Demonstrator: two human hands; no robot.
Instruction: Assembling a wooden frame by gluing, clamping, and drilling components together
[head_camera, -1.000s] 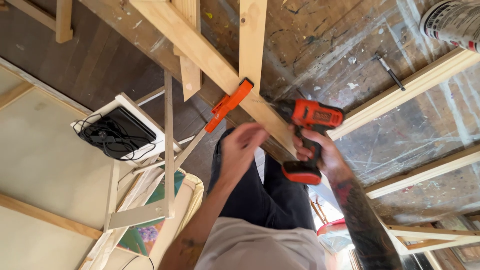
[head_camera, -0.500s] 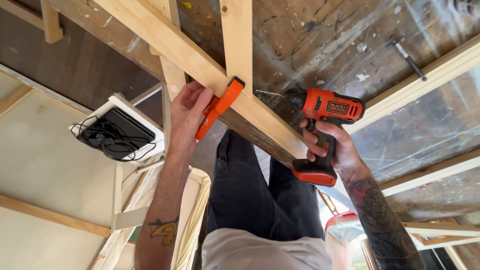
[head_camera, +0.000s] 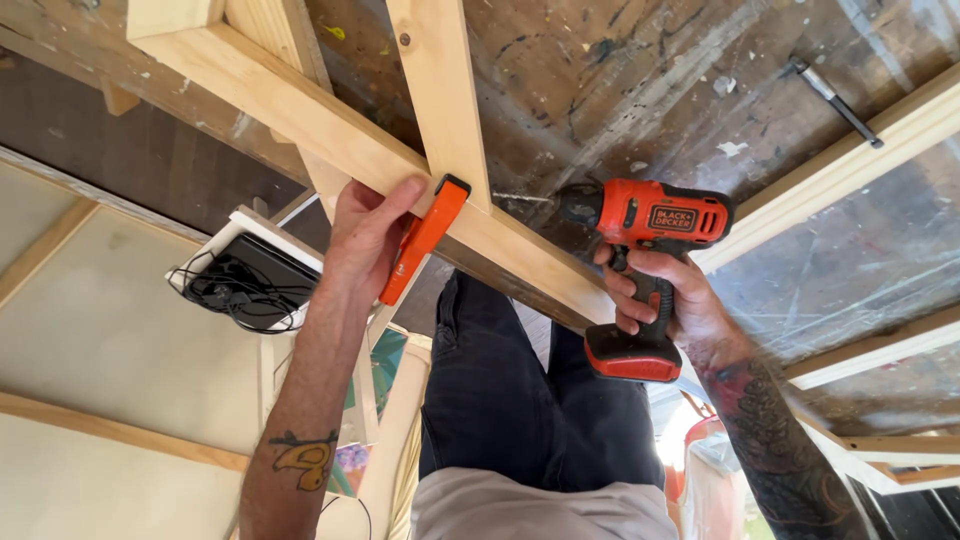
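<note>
Both hands are raised to a pale wooden frame and kept apart, each closed on its own tool. The person's left hand (head_camera: 365, 235) is wrapped around the handle of an orange clamp (head_camera: 423, 240), thumb lying along the edge of the wood and fingers curled behind the handle. The clamp sits at the joint where a long diagonal wooden bar (head_camera: 330, 130) meets an upright wooden bar (head_camera: 440, 95), its head pressed against the upright piece. The person's right hand (head_camera: 660, 295) grips the handle of an orange and black cordless drill (head_camera: 640, 220), fingers closed fully round it, with a flat battery block at the bottom of the handle. The drill points left, and its bit (head_camera: 520, 198) touches the side of the upright bar just beside the clamp.

Below the hands, the person's legs in dark trousers (head_camera: 520, 390) and the hem of a light grey shirt (head_camera: 540, 510) fill the lower middle of the view. Both forearms carry tattoos. Under the frame lies a paint-spattered dark floor (head_camera: 650, 70). To the left, a white tray (head_camera: 250, 285) holds a tangle of black cables, resting on large pale boards (head_camera: 110, 330). To the right, clear plastic sheeting (head_camera: 850, 270) lies between more wooden strips (head_camera: 860, 135), and a thin dark metal rod (head_camera: 835, 100) lies near the upper right.
</note>
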